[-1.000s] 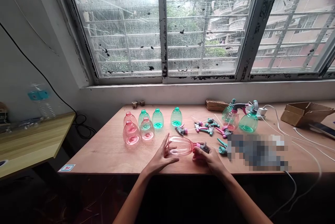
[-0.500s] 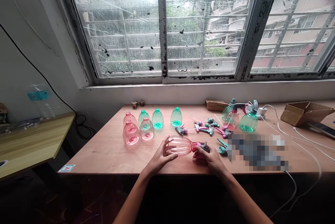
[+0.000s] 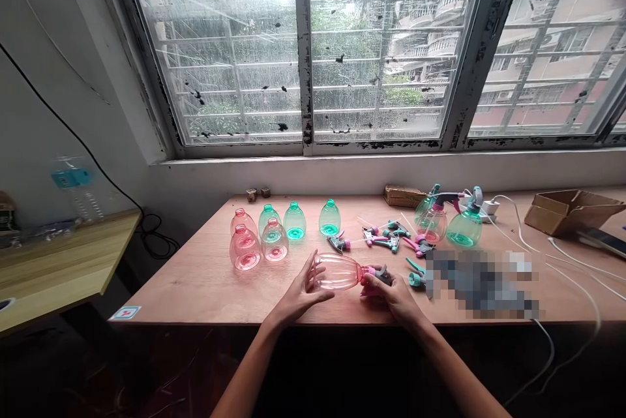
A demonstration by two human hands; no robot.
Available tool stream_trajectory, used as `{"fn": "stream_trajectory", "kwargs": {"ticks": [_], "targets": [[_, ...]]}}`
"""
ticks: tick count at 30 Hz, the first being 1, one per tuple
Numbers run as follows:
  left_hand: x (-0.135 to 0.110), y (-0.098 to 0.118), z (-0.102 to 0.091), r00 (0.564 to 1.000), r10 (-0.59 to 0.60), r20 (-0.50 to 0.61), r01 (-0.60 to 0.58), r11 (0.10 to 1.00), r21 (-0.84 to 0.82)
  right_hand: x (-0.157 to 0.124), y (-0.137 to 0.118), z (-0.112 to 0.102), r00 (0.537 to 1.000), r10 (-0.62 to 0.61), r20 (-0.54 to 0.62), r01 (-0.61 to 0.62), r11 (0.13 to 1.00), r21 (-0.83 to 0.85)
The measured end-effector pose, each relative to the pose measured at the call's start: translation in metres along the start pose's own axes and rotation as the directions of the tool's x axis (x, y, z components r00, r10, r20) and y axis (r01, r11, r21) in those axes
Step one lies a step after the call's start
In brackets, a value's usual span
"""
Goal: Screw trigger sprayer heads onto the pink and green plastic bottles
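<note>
A clear pink bottle [image 3: 338, 272] lies on its side just above the wooden table [image 3: 205, 281], held between both hands. My left hand [image 3: 302, 293] cups its base, thumb and fingers wrapped round it. My right hand [image 3: 391, 295] is closed on the pink and grey spray trigger head [image 3: 377, 272] at the bottle's neck. To the left stand several empty pink bottles [image 3: 244, 250] and green bottles [image 3: 295, 222]. Loose spray trigger heads [image 3: 386, 237] lie just beyond my right hand.
Two finished spray bottles [image 3: 464, 222] stand at the back right by a white charger and cables [image 3: 562, 255]. A cardboard box [image 3: 567, 208] sits far right, a small woven box [image 3: 403, 195] at the back. A second table [image 3: 53, 261] is to the left.
The left hand's fingers have shifted slightly round the bottle's base, turning it a little. The right hand stays on the trigger head.
</note>
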State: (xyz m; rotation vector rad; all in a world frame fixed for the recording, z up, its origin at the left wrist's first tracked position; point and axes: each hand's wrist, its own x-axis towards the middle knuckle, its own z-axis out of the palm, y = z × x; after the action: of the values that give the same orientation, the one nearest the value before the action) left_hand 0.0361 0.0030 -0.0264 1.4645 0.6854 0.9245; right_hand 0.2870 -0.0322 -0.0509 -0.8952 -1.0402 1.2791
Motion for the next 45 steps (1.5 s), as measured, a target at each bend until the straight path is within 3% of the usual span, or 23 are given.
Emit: {"fn": "stream_trajectory", "kwargs": {"ticks": [5, 9, 17, 26, 31, 36, 41, 45], "targets": [[-0.0021, 0.0021, 0.0016, 1.000, 0.028, 0.005, -0.028, 1.000, -0.005, 0.0003, 0.0018, -0.0004, 1.000, 0.003, 0.007, -0.003, 1.000, 0.009], [0.0004, 0.0032, 0.0017, 0.999, -0.020, -0.043, 0.021, 0.999, 0.036, -0.0003, 0.0012, 0.0007, 0.999, -0.023, 0.041, 0.023, 1.000, -0.019], [0.0000, -0.0006, 0.0004, 1.000, 0.018, 0.004, -0.018, 1.000, 0.015, -0.0010, -0.0013, 0.0007, 1.000, 0.000, 0.026, 0.000, 1.000, -0.003], [0.0028, -0.0034, -0.0028, 1.000, -0.011, -0.002, 0.011, 0.999, 0.046, -0.0042, -0.0061, 0.0028, 0.995, -0.048, 0.092, 0.058, 0.991, -0.119], [0.0028, -0.0006, -0.0019, 0.999, 0.005, -0.051, -0.003, 1.000, 0.031, -0.0042, -0.0058, 0.0031, 0.997, -0.039, 0.065, 0.049, 0.988, -0.146], [0.0006, 0.0024, 0.0017, 1.000, 0.019, -0.002, -0.019, 1.000, -0.009, -0.0030, -0.0058, 0.0021, 0.998, -0.025, 0.053, 0.032, 0.991, -0.126], [-0.0011, 0.0006, 0.0009, 0.998, 0.061, 0.028, -0.062, 0.997, 0.054, -0.0031, -0.0050, 0.0013, 0.998, -0.032, 0.057, 0.038, 0.993, -0.110], [-0.0013, 0.0041, 0.0010, 1.000, 0.016, 0.017, -0.018, 0.996, 0.087, -0.0040, -0.0047, 0.0013, 0.998, -0.025, 0.056, 0.029, 0.996, -0.081]]}}
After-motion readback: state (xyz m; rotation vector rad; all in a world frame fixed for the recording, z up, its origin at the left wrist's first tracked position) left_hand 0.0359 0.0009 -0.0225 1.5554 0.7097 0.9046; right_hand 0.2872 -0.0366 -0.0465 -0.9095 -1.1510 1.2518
